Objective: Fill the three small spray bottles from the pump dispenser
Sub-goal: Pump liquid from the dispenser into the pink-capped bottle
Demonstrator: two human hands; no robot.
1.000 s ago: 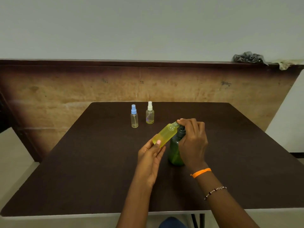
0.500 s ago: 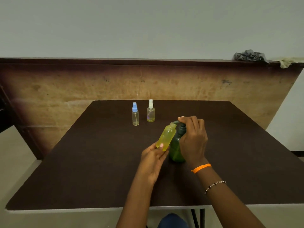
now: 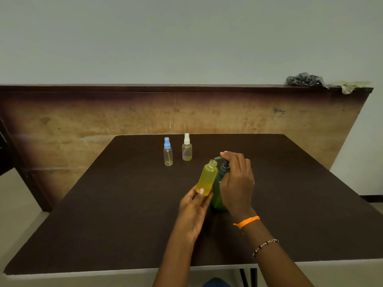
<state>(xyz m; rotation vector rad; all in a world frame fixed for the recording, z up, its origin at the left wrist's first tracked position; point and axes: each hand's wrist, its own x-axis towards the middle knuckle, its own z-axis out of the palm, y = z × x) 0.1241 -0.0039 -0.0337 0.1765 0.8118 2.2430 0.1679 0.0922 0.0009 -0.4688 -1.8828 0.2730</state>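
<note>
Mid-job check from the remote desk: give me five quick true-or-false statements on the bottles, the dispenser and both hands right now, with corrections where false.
1. The left hand holds the yellow bottle with its neck open, no cap on. True.
2. The right hand rests flat on the table. False: it is on the green pump dispenser, fingers at the pump head.
3. The blue-capped bottle and the white-capped bottle stand upright side by side at the far part of the table. True.
4. The yellow bottle lies on its side on the table. False: it is held tilted, its mouth near the pump spout.
5. The white-capped bottle has lost its cap. False: its spray cap is on.
</note>
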